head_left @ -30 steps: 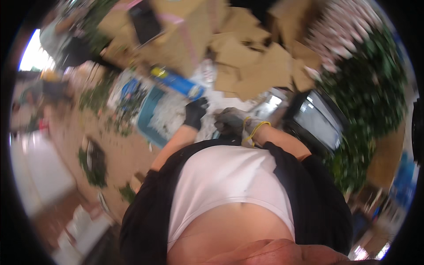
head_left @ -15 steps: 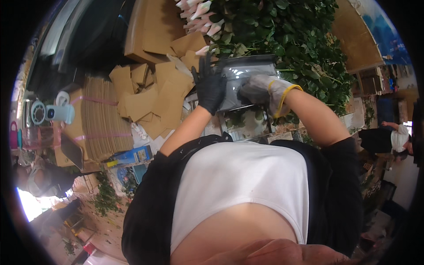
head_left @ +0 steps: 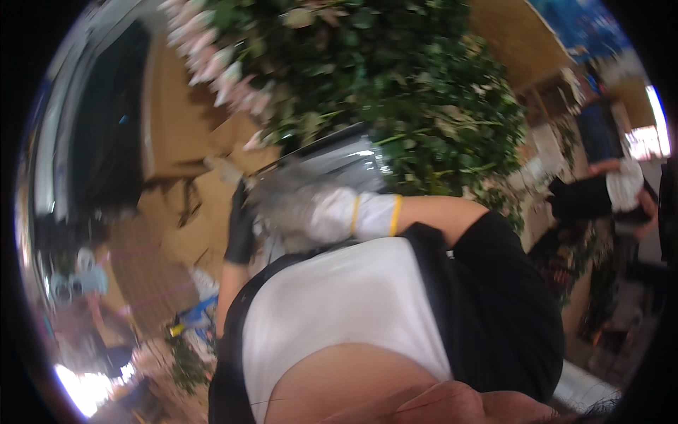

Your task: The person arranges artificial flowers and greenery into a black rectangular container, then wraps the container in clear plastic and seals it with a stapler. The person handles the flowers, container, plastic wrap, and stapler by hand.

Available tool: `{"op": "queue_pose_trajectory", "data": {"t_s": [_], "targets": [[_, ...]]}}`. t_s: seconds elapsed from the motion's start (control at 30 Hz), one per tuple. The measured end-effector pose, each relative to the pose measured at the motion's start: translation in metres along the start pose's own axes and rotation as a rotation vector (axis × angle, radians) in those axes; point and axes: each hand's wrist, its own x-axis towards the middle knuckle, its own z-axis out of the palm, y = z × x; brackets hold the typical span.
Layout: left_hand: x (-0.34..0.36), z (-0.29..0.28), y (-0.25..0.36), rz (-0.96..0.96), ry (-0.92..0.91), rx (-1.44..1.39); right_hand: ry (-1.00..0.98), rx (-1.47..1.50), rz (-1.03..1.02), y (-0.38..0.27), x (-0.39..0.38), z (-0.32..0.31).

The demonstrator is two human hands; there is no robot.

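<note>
A grey, glossy, plastic-covered surface with a dark raised edge [head_left: 351, 161] lies in front of me, beside a mass of leafy stems. My left hand [head_left: 241, 230], in a black glove, is upright at its left side, seen edge-on with the fingers pointing away and nothing visible in them. Across the near left part of that surface reaches my right hand [head_left: 304, 210], in a grey and white work glove with a yellow-trimmed cuff. Motion smears its fingers, so whether they hold anything is unclear.
Green leafy stems [head_left: 395, 92] with pale pink wrapped flower heads [head_left: 212, 63] fill the far side. To the left are a cardboard box [head_left: 173, 120], loose cardboard and a strapped cardboard stack [head_left: 152, 275]. A light-blue device [head_left: 81, 283] stands farther left. Another person [head_left: 611, 194] is at right.
The view has swung, shifting the surroundings leftward. My right hand has moved left across the glossy surface, closer to my left hand. The left hand has turned edge-on, its fingers no longer spread.
</note>
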Motion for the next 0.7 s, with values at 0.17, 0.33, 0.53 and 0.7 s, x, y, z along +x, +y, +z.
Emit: {"op": "queue_pose_trajectory", "data": {"t_s": [0.17, 0.33, 0.53, 0.7], "targets": [[-0.029, -0.034, -0.015, -0.096, 0.131, 0.27, -0.304, -0.298, -0.177, -0.019, 0.003, 0.007], [-0.042, 0.002, -0.043, -0.046, 0.112, 0.445, -0.267, 0.059, -0.29, -0.005, -0.007, 0.04], [-0.038, 0.057, -0.083, 0.058, 0.165, 0.557, -0.002, -0.426, -0.341, -0.085, 0.012, -0.078], [-0.043, 0.075, -0.082, 0.149, 0.251, 0.616, -0.082, -0.42, -0.333, -0.108, 0.021, -0.076]]}}
